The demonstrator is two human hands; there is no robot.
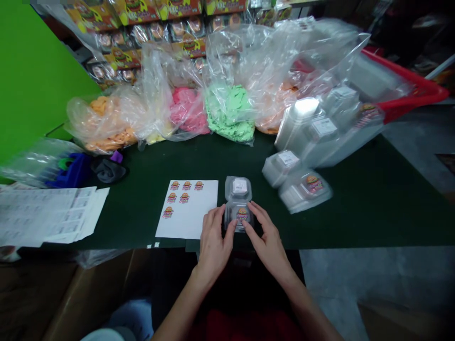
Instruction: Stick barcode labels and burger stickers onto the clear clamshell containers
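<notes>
A small clear plastic clamshell box (238, 201) lies open on the dark green table (355, 199), one half carrying a white label, the nearer half a burger sticker. My left hand (214, 239) and my right hand (266, 237) rest on either side of the nearer half, thumbs pressing at its front edge by the sticker. Just left of the box lies a white sticker sheet (188, 208) with several burger stickers in its upper left.
Clear bags of orange (106, 125), pink (186, 111) and green (231, 111) pieces line the table's back. More clamshell boxes (302, 187) spill from a big bag at right, beside a red basket (408, 92). Printed label sheets (50, 213) lie at left.
</notes>
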